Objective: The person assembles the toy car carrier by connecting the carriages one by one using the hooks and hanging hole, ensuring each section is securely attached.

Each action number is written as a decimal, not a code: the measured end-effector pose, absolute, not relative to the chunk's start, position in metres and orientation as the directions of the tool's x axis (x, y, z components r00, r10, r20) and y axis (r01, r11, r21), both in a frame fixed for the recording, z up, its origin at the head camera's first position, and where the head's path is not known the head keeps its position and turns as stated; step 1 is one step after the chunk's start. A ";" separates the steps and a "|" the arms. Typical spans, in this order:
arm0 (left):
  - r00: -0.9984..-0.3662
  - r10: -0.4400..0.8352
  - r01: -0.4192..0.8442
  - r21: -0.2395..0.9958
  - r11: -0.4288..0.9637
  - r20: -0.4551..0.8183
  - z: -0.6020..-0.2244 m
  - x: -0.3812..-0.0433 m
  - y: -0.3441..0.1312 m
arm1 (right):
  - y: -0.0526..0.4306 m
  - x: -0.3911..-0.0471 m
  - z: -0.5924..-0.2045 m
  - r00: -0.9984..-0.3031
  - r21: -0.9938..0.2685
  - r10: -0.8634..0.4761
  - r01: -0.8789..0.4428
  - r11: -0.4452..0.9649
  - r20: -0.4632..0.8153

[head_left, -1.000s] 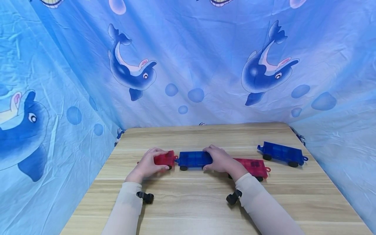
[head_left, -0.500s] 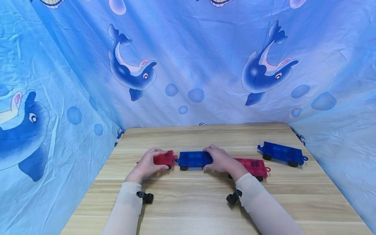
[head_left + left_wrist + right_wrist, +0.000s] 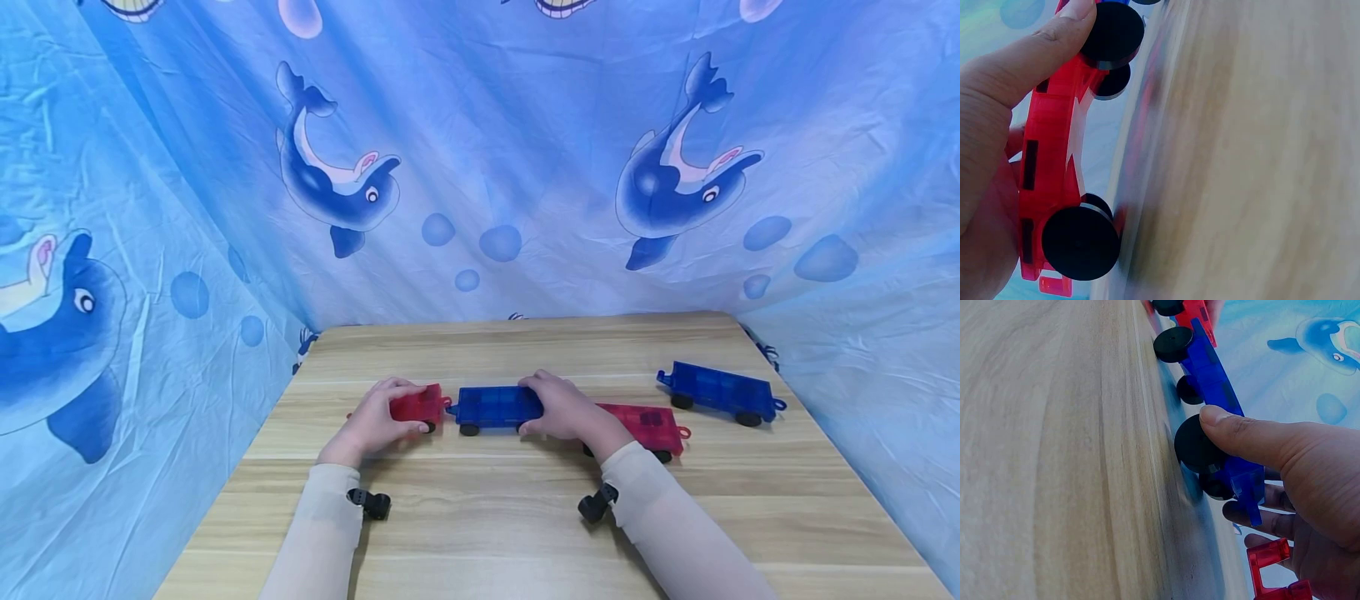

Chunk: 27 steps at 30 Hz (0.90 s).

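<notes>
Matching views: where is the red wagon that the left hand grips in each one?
Head: red wagon left of centre, below mid-height, partly covered by the left hand.
Left wrist: red wagon in the left half, running nearly top to bottom.
Right wrist: red wagon at the top edge, right of centre, cut off, just above the blue wagon.
Shared landmark: the wood-grain table.
</notes>
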<state>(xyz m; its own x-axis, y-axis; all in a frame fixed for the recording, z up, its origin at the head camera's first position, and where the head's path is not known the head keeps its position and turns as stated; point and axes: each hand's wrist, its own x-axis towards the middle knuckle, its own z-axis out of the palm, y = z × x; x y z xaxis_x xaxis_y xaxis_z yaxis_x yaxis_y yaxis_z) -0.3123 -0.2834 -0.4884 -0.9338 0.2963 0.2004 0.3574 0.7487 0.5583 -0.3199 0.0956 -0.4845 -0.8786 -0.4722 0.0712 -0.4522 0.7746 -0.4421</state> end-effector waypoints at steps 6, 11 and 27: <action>-0.927 0.324 0.375 0.490 0.787 0.189 -0.487 -0.312 -0.282 | 0.096 -0.319 -0.484 -0.878 -0.444 -0.475 -0.451 0.774 0.064; -0.930 0.315 0.367 0.493 0.789 0.188 -0.488 -0.311 -0.283 | 0.096 -0.319 -0.484 -0.879 -0.442 -0.472 -0.449 0.777 0.063; -0.951 0.275 0.308 0.536 0.786 0.143 -0.487 -0.311 -0.294 | 0.094 -0.320 -0.485 -0.883 -0.468 -0.465 -0.439 0.767 0.065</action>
